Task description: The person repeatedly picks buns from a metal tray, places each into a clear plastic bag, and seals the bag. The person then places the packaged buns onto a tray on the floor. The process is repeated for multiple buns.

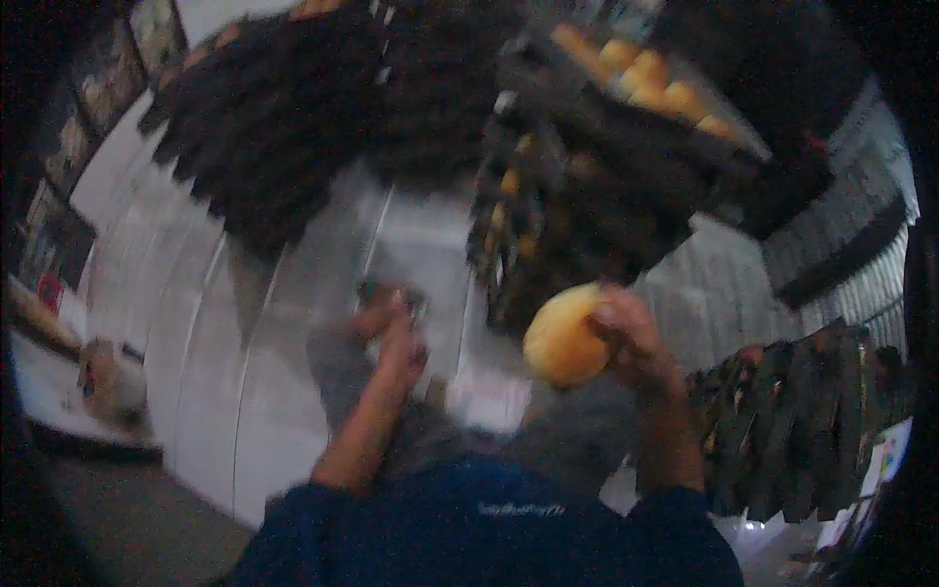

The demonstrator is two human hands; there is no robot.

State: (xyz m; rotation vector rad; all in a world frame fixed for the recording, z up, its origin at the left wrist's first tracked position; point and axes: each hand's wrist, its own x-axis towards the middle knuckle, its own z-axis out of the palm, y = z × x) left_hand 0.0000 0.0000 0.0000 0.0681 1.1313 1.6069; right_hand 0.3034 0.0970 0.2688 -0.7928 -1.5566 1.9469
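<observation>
two bare forearms (364, 435) reach out from our dark-blue cloth shirt (489, 548), above soft grey trousers (587, 426). our right hand (636, 338) grips a plump, round, golden bun (559, 338) by its right edge, fingers pressed against it, in front of us and just right of centre. our left hand (396, 338) looks curled, but blur hides it; we cannot tell whether its fingers close on anything. past our hands lies a pale, smooth floor (421, 235) with straight seams. farther off stand dark, ridged stacks (284, 117) and a long dark tray (675, 137) bearing rounded golden buns (646, 83).
</observation>
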